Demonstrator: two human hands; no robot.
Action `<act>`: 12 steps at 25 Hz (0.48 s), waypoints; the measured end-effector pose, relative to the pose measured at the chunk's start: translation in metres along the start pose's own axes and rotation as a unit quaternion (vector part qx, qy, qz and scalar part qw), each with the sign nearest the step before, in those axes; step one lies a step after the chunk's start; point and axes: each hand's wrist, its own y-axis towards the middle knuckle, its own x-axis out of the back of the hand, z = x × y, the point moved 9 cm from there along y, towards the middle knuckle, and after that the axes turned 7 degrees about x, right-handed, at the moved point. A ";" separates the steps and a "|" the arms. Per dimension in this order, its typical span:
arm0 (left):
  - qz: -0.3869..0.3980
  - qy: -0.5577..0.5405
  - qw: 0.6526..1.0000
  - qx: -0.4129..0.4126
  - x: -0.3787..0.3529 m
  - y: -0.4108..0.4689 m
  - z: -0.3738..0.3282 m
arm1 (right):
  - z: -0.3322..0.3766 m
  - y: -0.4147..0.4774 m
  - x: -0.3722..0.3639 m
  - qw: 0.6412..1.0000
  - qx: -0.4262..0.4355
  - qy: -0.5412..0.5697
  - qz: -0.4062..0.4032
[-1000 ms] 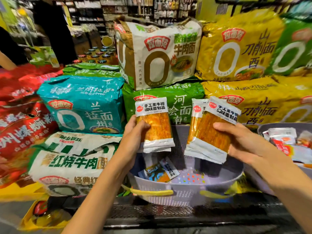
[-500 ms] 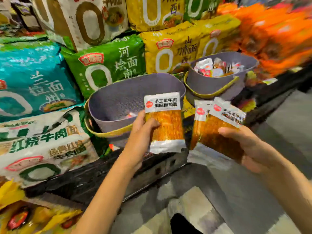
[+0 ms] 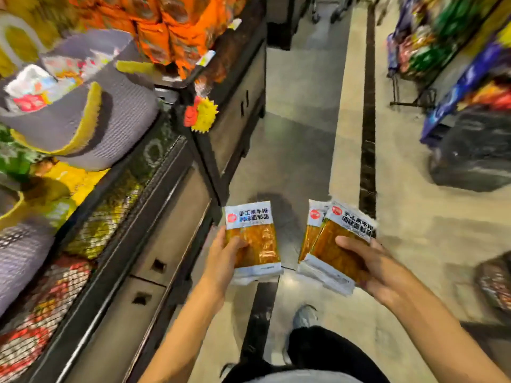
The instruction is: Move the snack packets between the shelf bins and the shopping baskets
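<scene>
Transit looks the step: at lower centre, over the aisle floor [image 3: 304, 92], the left hand [image 3: 224, 261] clasps one orange snack packet [image 3: 253, 239] in its fingers, the right hand [image 3: 370, 269] two overlapped packets [image 3: 336, 244], all next needing a destination bin or basket.

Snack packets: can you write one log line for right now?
left hand: holds one snack packet | right hand: holds two snack packets | below: aisle floor

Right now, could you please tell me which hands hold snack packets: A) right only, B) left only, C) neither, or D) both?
D: the left hand grips a packet, and the right hand grips overlapping packets.
</scene>
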 end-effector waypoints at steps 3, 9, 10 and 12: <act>0.031 0.035 0.998 0.037 -0.089 0.039 0.010 | 0.019 0.012 0.088 0.994 0.009 0.060 -0.087; 0.045 0.085 0.992 0.085 -0.196 0.081 0.007 | 0.067 0.054 0.198 0.984 0.001 0.079 -0.160; 0.040 0.093 0.991 0.090 -0.210 0.092 0.001 | 0.077 0.068 0.212 0.983 -0.001 0.082 -0.167; 0.032 0.116 0.987 0.105 -0.236 0.116 -0.011 | 0.098 0.097 0.229 0.982 0.000 0.082 -0.172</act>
